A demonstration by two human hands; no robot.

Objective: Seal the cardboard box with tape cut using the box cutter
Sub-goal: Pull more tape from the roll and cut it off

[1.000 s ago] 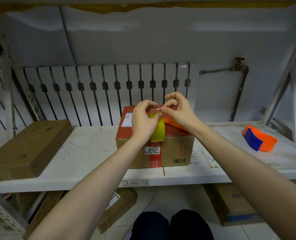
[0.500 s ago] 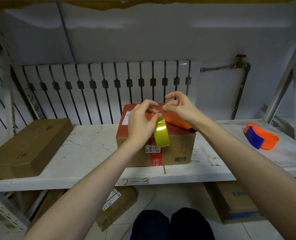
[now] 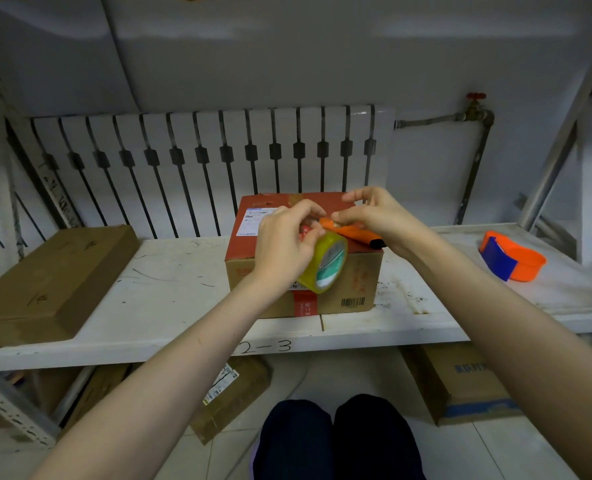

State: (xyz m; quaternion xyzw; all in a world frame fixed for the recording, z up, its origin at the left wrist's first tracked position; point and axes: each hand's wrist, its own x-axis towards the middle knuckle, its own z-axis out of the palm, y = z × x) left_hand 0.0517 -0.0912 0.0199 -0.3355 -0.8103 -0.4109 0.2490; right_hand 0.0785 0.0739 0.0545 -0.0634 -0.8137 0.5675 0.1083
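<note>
While my left hand (image 3: 282, 245) wraps the yellowish clear roll of packing tape (image 3: 325, 263), my right hand (image 3: 379, 216) pinches at the roll's top edge, thumb and forefinger closed together on what looks like the loose tape end; too small to tell if I actually have it. Left grip is clamped on the roll, holding it tilted in front of the box so the free end faces my right fingers. My read: I'm picking the end free before pulling a strip.

Red-topped brown cardboard box (image 3: 357, 285) sits mid-shelf, close to the front edge of the white scuffed shelf (image 3: 170, 289), flaps down, white shipping label on top toward its left. Orange box cutter with black tip (image 3: 358, 234) lies flat on the box top near its right edge, partly under my right hand, likely parked there so I can reach it once the tape is stretched. No fresh strip visible across the seam, so sealing isn't done yet.

Flat brown cardboard carton (image 3: 45, 285) lies at the shelf's left end, well apart. Orange and blue tape dispenser ring (image 3: 512, 256) sits near the right end, unused. More cartons on the floor under the shelf.

Risk: thin film end can tear or restick, so a slow peel is needed.
</note>
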